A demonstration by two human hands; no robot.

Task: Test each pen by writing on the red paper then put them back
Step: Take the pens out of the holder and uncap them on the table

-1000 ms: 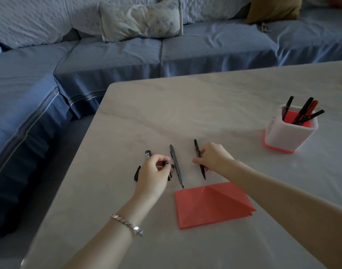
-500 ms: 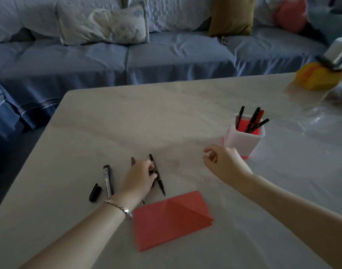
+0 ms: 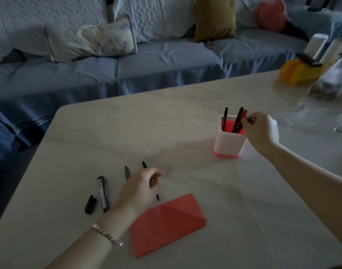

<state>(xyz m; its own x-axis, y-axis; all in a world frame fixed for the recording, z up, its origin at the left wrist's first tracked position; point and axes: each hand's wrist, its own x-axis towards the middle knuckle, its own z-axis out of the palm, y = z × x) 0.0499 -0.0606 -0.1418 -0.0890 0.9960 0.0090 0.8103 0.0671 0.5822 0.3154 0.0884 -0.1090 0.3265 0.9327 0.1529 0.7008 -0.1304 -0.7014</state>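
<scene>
Right hand [image 3: 260,131] pinches the top of the red pen [image 3: 245,113] standing in the pen holder [image 3: 229,144]. Left hand [image 3: 139,189] curls over a thin black pen [image 3: 144,164] on the table [image 3: 185,117], near the red paper [image 3: 166,224]; I cannot tell if it grips the pen.

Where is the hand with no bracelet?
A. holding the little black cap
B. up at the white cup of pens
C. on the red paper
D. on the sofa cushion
B: the right hand is at the rim of the white cup, beside the pens in it, well apart from the red paper.
</scene>
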